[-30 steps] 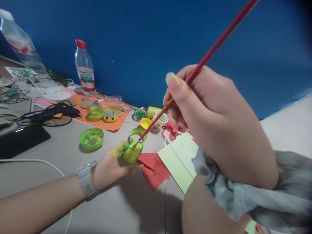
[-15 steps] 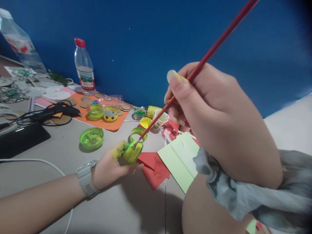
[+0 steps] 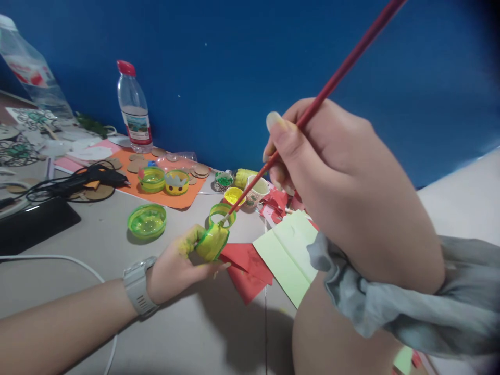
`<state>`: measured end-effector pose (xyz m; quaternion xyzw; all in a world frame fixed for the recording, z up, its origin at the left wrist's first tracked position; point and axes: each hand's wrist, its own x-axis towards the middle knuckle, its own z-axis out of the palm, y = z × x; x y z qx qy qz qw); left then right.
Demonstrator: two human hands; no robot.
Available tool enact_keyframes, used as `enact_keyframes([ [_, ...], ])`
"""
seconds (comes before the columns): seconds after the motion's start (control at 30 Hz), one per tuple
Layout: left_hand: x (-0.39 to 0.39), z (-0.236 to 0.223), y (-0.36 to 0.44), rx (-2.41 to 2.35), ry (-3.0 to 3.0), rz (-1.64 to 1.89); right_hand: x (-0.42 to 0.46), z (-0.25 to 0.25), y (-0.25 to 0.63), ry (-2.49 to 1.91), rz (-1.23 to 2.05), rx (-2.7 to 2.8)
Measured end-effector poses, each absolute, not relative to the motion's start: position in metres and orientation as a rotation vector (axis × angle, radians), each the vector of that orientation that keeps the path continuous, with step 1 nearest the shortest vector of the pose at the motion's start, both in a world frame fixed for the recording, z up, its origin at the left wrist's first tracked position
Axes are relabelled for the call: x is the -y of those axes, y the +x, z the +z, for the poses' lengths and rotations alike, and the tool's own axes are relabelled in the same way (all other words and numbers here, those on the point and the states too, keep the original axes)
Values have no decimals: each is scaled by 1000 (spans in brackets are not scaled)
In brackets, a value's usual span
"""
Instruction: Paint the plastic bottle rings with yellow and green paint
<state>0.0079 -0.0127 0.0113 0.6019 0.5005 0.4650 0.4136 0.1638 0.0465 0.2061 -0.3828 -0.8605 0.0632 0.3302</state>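
Note:
My left hand (image 3: 187, 260) is closed around a curved plastic piece (image 3: 213, 244) coated in yellow paint with green edges. Yellow paint smears its fingers. In my right hand (image 3: 312, 140) is a long red paintbrush (image 3: 255, 179), pinched between thumb and fingers; its tip is at the upper edge of the painted piece. Just behind the piece stands a green and yellow ring (image 3: 222, 215). A cup of yellow paint (image 3: 233, 197) and a cup of green paint (image 3: 224, 180) are beyond it. To the left sits a green-painted bottle base (image 3: 147, 221).
On orange paper (image 3: 164, 200) are two painted rings, one with a grey crown (image 3: 176, 182). A bottle with a red cap (image 3: 135, 112) stands behind. A glue gun (image 3: 105, 174) lies left, above a black device (image 3: 39, 224). Red paper (image 3: 250, 271) and light green paper (image 3: 289, 258) lie right.
The brush tip has shifted slightly up and right along the painted piece, onto its upper edge. My right hand has moved a little left; my left hand keeps its place.

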Motion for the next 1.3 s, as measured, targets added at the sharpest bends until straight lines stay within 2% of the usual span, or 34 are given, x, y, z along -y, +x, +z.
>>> enact_keyframes([
  [0.4, 10, 8, 0, -1134, 1451, 1256, -44, 204, 163, -1028, -19, 2144],
  [0.7, 3, -3, -3, -1358, 1460, 1176, -45, 202, 162, -977, -62, 2126],
  [1.0, -6, 8, -3, -1413, 1459, 1184, -45, 201, 166, -958, -152, 2104],
  [1.17, -8, 13, -7, -1285, 1301, 1090, -45, 195, 170, -729, -202, 2154],
  [1.3, -9, 16, -5, -1239, 1344, 1102, -43, 195, 174, -539, -72, 2251],
])
